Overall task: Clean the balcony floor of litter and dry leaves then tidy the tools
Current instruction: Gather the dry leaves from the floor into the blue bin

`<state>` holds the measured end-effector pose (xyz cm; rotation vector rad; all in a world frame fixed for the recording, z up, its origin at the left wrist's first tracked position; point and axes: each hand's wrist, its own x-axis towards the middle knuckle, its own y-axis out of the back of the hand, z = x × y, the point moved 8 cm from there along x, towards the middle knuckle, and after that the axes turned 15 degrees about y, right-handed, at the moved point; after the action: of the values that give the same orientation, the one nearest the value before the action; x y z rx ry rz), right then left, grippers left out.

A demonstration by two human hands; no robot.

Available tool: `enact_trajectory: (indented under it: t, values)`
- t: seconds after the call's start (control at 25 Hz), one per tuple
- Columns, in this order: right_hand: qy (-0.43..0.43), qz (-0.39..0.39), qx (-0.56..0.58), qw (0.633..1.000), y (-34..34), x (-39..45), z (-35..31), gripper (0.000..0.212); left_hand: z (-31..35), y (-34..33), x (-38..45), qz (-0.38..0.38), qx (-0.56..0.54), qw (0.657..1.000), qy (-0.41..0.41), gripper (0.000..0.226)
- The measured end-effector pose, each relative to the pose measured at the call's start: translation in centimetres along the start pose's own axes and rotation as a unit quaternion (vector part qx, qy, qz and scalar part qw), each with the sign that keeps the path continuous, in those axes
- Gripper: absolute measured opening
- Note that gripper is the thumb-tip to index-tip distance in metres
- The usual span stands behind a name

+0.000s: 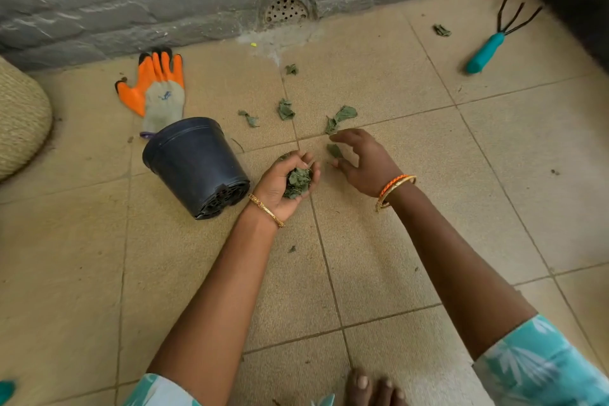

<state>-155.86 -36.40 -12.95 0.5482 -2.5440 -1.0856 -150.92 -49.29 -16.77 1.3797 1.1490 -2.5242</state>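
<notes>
- Now the right hand [361, 160], fingers spread, hovers over a dry leaf [333, 150] on the floor [412, 241], just left of its palm.
- Left hand [288, 183] cups gathered leaves [298, 182], beside it.

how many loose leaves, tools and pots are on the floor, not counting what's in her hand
leaves: 7, e.g.
hand rake: 1
glove: 1
pot: 1
total: 10
</notes>
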Motion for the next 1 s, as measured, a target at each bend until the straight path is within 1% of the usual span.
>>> enact_trajectory:
  t: [0.04, 0.08, 0.12, 0.16, 0.28, 0.32, 0.4, 0.44, 0.48, 0.6, 0.68, 0.76, 0.8, 0.92, 1.0]
  values:
    - [0.03, -0.051, -0.037, 0.998, -1.3, 0.1, -0.2, 0.042, 0.0, 0.1, -0.1, -0.006, -0.016, 1.0, -0.002, 0.023]
    - [0.054, -0.076, -0.068, 0.993, -2.3, 0.0, -0.5, 0.042, 0.0, 0.3, -0.3, -0.008, -0.024, 1.0, -0.008, 0.025]
    - [0.074, -0.071, -0.095, 0.99, -2.7, -0.2, -0.7, 0.039, 0.0, 0.4, -0.5, -0.009, -0.023, 1.0, -0.012, 0.027]
    - [0.091, -0.05, -0.116, 0.988, -2.8, -0.5, -0.6, 0.036, 0.0, 0.5, -0.6, -0.012, -0.022, 1.0, -0.014, 0.028]
    - [0.095, 0.03, -0.127, 0.987, -1.7, -1.1, -0.3, 0.025, -0.2, 1.0, -0.7, -0.015, -0.027, 0.999, -0.008, 0.034]
    - [0.075, 0.059, -0.097, 0.991, -1.0, -1.2, 0.0, 0.024, -0.3, 1.2, -0.6, -0.017, -0.031, 0.999, -0.008, 0.035]
    - [-0.011, 0.112, 0.016, 0.994, 0.5, -1.4, 0.3, 0.021, -0.6, 1.3, -0.7, -0.021, -0.045, 0.999, -0.006, 0.037]
    - [-0.034, 0.131, 0.07, 0.988, 0.9, -1.5, -0.1, 0.019, -0.9, 1.3, -0.5, -0.024, -0.048, 0.999, -0.003, 0.039]
    - [-0.03, 0.141, 0.109, 0.983, 1.2, -1.6, -1.1, 0.018, -1.1, 1.3, -0.3, -0.032, -0.049, 0.998, 0.002, 0.041]
    - [-0.011, 0.108, 0.165, 0.98, -0.4, -1.8, -4.0, 0.022, -1.8, 0.6, -0.3, -0.07, -0.016, 0.997, 0.016, 0.053]
    - [0.0, 0.09, 0.143, 0.986, -1.3, -2.0, -4.8, 0.034, -2.1, 0.2, -0.4, -0.07, 0.005, 0.997, 0.014, 0.042]
    - [0.011, 0.097, 0.119, 0.988, -1.3, -2.0, -4.7, 0.051, -1.9, 0.2, -0.5, -0.043, 0.001, 0.999, 0.009, 0.034]
    - [0.018, 0.1, 0.105, 0.989, -1.1, -2.0, -4.7, 0.054, -1.8, 0.1, -0.5, -0.032, 0.0, 0.999, 0.006, 0.032]
    - [0.033, 0.077, 0.049, 0.995, -0.6, -1.5, -4.4, 0.049, -1.4, -0.1, -0.3, -0.011, 0.021, 1.0, 0.003, 0.027]
    - [0.019, 0.064, 0.045, 0.997, 0.1, -0.9, -3.3, 0.042, -1.1, 0.1, -0.3, 0.016, 0.037, 0.999, 0.004, 0.025]
